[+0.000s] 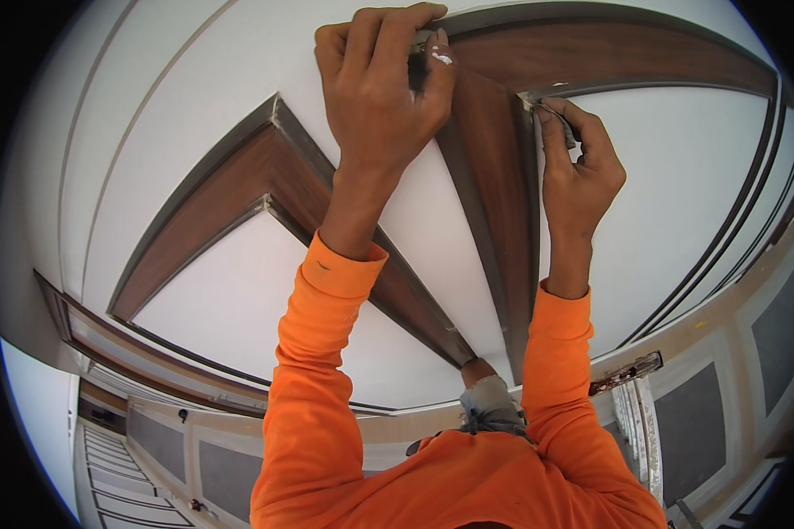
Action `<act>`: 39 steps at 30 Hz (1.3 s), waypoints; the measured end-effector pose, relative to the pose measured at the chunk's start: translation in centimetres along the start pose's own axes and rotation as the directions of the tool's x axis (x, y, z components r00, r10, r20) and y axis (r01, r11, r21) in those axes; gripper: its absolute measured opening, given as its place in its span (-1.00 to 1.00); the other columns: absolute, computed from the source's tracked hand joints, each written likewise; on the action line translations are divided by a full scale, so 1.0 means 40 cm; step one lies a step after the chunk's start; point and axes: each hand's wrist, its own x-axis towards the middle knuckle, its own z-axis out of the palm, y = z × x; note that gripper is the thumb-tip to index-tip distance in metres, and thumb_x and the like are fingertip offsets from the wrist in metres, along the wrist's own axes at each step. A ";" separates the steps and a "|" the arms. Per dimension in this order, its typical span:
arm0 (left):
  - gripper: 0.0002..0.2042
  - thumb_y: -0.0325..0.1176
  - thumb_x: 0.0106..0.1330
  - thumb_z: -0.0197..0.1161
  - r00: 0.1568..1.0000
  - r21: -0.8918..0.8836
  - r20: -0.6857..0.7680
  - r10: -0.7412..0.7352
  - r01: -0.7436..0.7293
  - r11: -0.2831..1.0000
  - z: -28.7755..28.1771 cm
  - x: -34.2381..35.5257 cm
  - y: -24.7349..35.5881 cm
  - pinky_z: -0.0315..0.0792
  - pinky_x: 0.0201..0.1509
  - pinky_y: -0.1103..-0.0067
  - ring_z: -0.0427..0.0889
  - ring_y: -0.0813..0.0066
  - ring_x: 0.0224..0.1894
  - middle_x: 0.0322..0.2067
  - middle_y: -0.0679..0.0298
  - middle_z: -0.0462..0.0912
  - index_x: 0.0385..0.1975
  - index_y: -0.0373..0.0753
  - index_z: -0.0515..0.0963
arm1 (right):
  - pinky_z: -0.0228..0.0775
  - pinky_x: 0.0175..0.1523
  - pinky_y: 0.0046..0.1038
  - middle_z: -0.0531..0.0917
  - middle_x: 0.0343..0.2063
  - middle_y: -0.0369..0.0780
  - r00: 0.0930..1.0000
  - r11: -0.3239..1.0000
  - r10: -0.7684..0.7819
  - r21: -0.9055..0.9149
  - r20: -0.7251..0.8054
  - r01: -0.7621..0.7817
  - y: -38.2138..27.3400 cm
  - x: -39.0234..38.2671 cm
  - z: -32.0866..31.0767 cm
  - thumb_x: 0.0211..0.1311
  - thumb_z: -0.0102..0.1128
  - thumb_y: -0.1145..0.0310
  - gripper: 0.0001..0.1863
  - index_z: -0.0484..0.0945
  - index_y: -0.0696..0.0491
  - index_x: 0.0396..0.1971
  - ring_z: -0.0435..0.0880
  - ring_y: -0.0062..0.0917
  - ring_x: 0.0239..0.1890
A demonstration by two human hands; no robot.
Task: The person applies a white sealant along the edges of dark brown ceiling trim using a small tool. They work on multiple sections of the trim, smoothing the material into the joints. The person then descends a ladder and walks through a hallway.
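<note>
Overhead, against a white ceiling (238,106) crossed by brown wooden strips (494,159), both arms in orange sleeves (326,370) reach upward. Left hand (379,88): fingers curled tight, pressing the strip's upper end. Right hand (582,167): fingers pinched narrow on a small grey scrap (563,123) at the strip's corner joint.

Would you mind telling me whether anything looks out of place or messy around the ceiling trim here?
A small white smear sits on the left hand, on its thumb near the grey edging of the brown wood-grain ceiling panel. The right hand pinches a strip at the panel's corner. Nothing else stands out.
</note>
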 end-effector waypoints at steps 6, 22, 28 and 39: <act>-0.74 -0.56 0.12 0.37 0.997 -0.077 -0.077 0.020 -0.025 0.997 -0.002 0.008 0.009 0.38 -0.07 0.37 0.53 0.22 -0.24 -0.31 0.24 0.63 -0.15 -0.25 0.65 | 0.51 -0.21 -0.58 0.81 -0.31 -0.30 0.969 0.866 0.232 0.435 0.089 -0.247 -0.018 -0.005 -0.022 0.38 0.43 0.51 -0.90 0.77 0.17 -0.16 0.68 -0.68 -0.32; -0.81 -0.43 0.18 0.41 0.995 -0.029 -0.099 -0.006 0.003 1.000 0.006 -0.020 -0.002 0.41 -0.07 0.43 0.47 0.32 -0.19 -0.31 0.38 0.65 -0.20 -0.12 0.71 | 0.54 -0.16 -0.57 0.82 -0.28 -0.29 0.998 0.996 0.044 0.073 -0.049 -0.041 0.022 -0.028 0.031 0.40 0.39 0.53 -0.90 0.77 0.15 -0.14 0.71 -0.67 -0.29; -0.83 -0.41 0.19 0.42 0.995 -0.019 -0.096 0.012 -0.014 1.000 0.006 -0.023 -0.016 0.42 -0.08 0.49 0.45 0.37 -0.21 -0.32 0.47 0.67 -0.23 -0.04 0.75 | 0.52 -0.13 -0.58 0.82 -0.27 -0.29 0.993 0.955 0.060 0.283 0.100 -0.086 -0.022 -0.010 -0.007 0.41 0.38 0.53 -0.91 0.77 0.16 -0.15 0.69 -0.68 -0.29; -0.84 -0.41 0.19 0.42 0.998 -0.005 -0.061 -0.001 0.001 1.000 0.000 -0.020 -0.002 0.43 -0.04 0.47 0.46 0.36 -0.21 -0.32 0.48 0.67 -0.23 -0.04 0.73 | 0.56 -0.10 -0.51 0.82 -0.27 -0.27 0.998 1.000 0.025 0.016 -0.051 -0.024 0.015 -0.022 0.021 0.40 0.36 0.52 -0.90 0.77 0.16 -0.16 0.72 -0.61 -0.28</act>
